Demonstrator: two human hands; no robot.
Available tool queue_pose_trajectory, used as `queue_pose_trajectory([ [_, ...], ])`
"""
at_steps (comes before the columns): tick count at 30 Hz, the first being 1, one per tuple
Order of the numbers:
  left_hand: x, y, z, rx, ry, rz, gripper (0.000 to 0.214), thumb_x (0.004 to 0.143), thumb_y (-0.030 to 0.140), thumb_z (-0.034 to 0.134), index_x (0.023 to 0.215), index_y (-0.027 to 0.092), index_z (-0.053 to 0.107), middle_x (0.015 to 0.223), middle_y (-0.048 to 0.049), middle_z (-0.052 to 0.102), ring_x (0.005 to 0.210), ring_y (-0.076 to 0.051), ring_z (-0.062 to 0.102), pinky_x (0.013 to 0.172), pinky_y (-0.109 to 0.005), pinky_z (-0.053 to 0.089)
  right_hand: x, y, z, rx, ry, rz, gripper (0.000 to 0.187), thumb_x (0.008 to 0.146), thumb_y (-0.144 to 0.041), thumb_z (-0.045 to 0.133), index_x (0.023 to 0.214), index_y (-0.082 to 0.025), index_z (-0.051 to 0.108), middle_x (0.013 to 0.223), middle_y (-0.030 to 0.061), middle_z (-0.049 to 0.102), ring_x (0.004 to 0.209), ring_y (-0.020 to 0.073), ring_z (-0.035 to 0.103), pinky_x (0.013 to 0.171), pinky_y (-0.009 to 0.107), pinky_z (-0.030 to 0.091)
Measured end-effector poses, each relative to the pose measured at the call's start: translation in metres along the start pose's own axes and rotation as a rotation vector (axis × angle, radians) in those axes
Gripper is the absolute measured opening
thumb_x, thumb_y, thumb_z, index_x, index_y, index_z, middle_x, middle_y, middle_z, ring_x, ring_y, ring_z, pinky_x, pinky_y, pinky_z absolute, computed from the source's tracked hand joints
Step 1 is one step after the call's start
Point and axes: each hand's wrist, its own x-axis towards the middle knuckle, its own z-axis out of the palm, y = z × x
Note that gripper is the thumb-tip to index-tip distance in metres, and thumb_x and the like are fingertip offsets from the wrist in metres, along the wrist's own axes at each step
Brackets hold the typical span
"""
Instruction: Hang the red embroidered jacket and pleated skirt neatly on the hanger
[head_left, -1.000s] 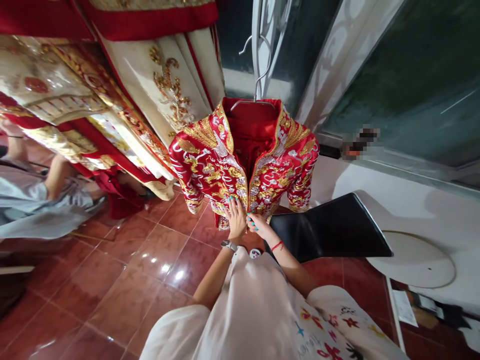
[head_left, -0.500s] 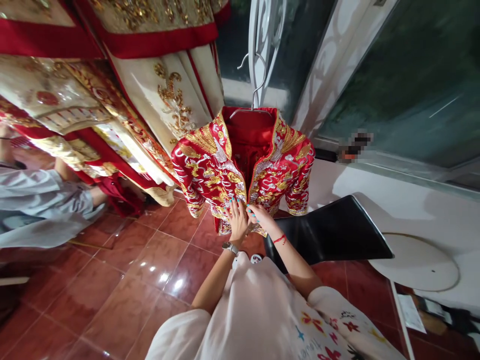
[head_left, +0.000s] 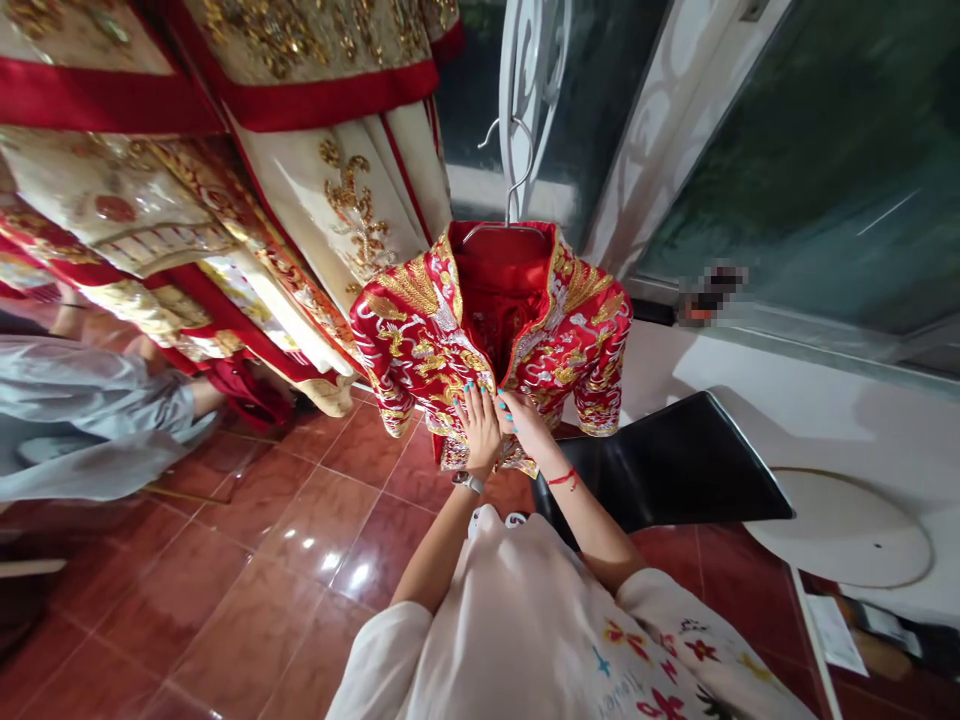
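A red jacket (head_left: 570, 350) with dense gold and silver embroidery hangs in front of me on a metal hanger (head_left: 508, 205). Its collar stands up and the upper front parts, showing the red lining. Lower down, the two front edges come together at my hands. My left hand (head_left: 480, 430) lies with outstretched fingers on the jacket's left-side front panel, beside the opening. My right hand (head_left: 528, 424) has bent fingers closed at the front edge, touching the left one. What fastening lies under the fingers is hidden.
Several embroidered cream and red garments (head_left: 300, 180) hang at the left. Another person's grey clothing (head_left: 90, 410) shows at the left edge. A black chair-like surface (head_left: 667, 465) and a round white board (head_left: 847, 525) stand at the right. A white scrolled rack (head_left: 517, 70) holds the hanger.
Both hands have moved slightly upward along the jacket's front opening, staying on it. The right fingers have shifted a little against the edge. The view has shifted slightly.
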Motion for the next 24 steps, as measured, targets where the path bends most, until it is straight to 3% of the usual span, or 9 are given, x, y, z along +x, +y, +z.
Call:
queue_pose_trajectory([
  [6,0.027,0.006,-0.025,0.011,0.104,0.027,0.064,0.096,0.030,0.044,0.153,0.003,0.039,0.164,-0.0267,0.023,0.155,-0.039,0.013,0.123,-0.064,0.009,-0.013,0.007,0.005,-0.012,-0.004,0.002,0.053,0.074,-0.057,0.068,0.057,-0.023,0.033,0.049,-0.0093,0.026,0.045,0.0055,0.017,0.044,0.024,0.014],
  [10,0.042,0.014,-0.031,-0.008,0.095,0.056,0.061,0.096,0.026,0.039,0.152,0.002,0.039,0.163,-0.0261,0.025,0.156,-0.037,0.014,0.124,-0.063,0.009,-0.008,-0.014,0.006,-0.028,-0.013,-0.018,0.051,0.074,-0.056,0.068,0.056,-0.023,0.033,0.049,-0.0091,0.025,0.045,0.0057,0.017,0.044,0.024,0.013],
  [15,0.043,0.021,-0.030,-0.015,0.069,0.031,0.063,0.096,0.027,0.039,0.154,0.003,0.035,0.165,-0.0257,0.021,0.156,-0.037,0.012,0.123,-0.064,0.009,0.006,-0.043,0.011,-0.006,-0.002,-0.071,0.051,0.072,-0.055,0.073,0.057,-0.022,0.037,0.049,-0.0093,0.026,0.044,0.0046,0.018,0.043,0.023,0.013],
  [24,0.065,0.026,-0.051,-0.002,0.172,0.075,0.066,0.094,0.030,0.043,0.154,0.003,0.034,0.167,-0.0245,0.015,0.156,-0.038,0.004,0.123,-0.066,0.000,0.006,-0.043,0.011,-0.069,0.002,-0.067,0.045,0.071,-0.055,0.072,0.058,-0.021,0.045,0.048,-0.0089,0.031,0.043,0.0036,0.021,0.042,0.022,0.014],
])
